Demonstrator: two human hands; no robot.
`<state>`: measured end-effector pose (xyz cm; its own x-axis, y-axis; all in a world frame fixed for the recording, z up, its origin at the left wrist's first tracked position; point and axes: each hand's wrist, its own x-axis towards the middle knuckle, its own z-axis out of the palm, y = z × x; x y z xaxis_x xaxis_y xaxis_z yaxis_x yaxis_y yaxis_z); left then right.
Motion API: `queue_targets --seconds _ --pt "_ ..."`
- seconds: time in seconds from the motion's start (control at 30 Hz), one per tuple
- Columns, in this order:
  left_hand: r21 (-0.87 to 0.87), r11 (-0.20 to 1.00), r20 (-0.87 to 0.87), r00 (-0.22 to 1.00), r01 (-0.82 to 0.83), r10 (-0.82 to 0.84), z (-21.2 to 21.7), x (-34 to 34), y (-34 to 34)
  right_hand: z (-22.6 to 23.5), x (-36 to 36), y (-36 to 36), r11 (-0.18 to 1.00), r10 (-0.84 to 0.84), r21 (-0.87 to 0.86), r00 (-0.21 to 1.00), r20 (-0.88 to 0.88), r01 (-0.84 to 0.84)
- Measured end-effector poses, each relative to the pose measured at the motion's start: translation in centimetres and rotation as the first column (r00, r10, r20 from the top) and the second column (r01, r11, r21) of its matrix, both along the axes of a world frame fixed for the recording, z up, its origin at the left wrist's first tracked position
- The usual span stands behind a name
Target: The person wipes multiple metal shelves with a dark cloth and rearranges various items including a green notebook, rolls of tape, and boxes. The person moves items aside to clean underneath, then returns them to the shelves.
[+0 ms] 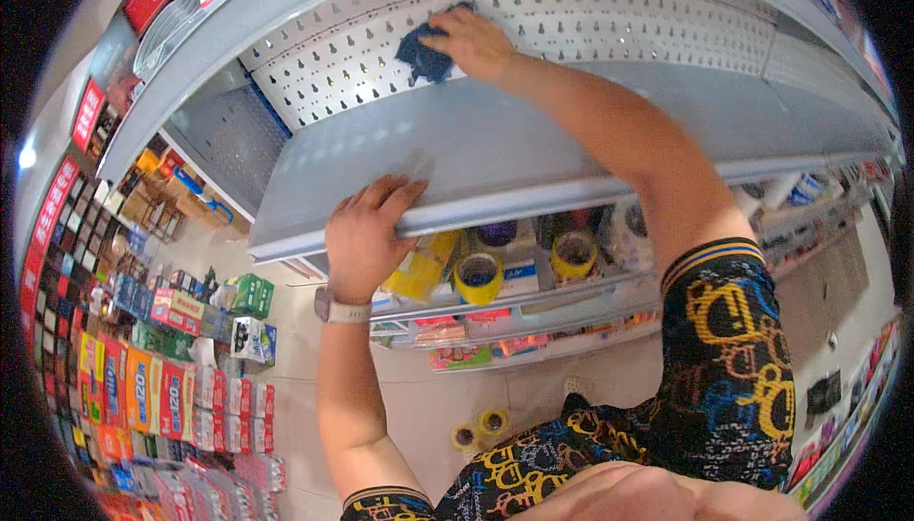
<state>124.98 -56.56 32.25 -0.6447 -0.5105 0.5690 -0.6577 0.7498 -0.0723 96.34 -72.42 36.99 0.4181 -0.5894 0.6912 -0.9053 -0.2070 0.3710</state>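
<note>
Sleeves: black short sleeves printed with yellow, blue and orange letters [733,350], at the lower edge of the view.
Floor: pale tiled floor [419,407] with two yellow rolls of tape [481,429] lying below the shelving.
Left wrist: grey band with a pale wristwatch [341,310].
Left hand: left hand [367,235] lies flat and open, fingers spread over the front edge of the bare grey metal shelf board [495,145], near its left corner; it grasps nothing else.
Lower shelf: yellow-rimmed tape rolls [478,276] and small packets stand under the board's front edge.
Right hand: right hand [473,43] reaches across the board, fingers curled down on a crumpled dark blue cloth [426,51].
Cloth: pressed against the white perforated back panel [590,21], at the board's rear edge, left of centre.
Far left: stacked colourful boxes [152,388] along the aisle.
</note>
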Motion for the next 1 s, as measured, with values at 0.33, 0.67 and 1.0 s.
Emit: queue_targets --seconds 0.33,0.67,1.0 --pt "0.012 0.993 -0.01 0.993 -0.122 0.122 0.4 -1.6 0.4 0.2 -19.4 1.8 0.988 0.014 -0.154 0.995 -0.094 -0.028" --pt "0.043 0.996 0.042 0.997 -0.072 0.07 1.2 -2.9 0.0 1.6 -35.3 4.2 0.842 -0.237 -0.462 0.96 0.149 0.279" --pt "0.156 0.987 -0.165 0.986 0.04 -0.013 10.4 -12.7 -8.7 1.2 -10.1 -1.8 0.981 0.181 -0.061 0.983 -0.035 -0.183"
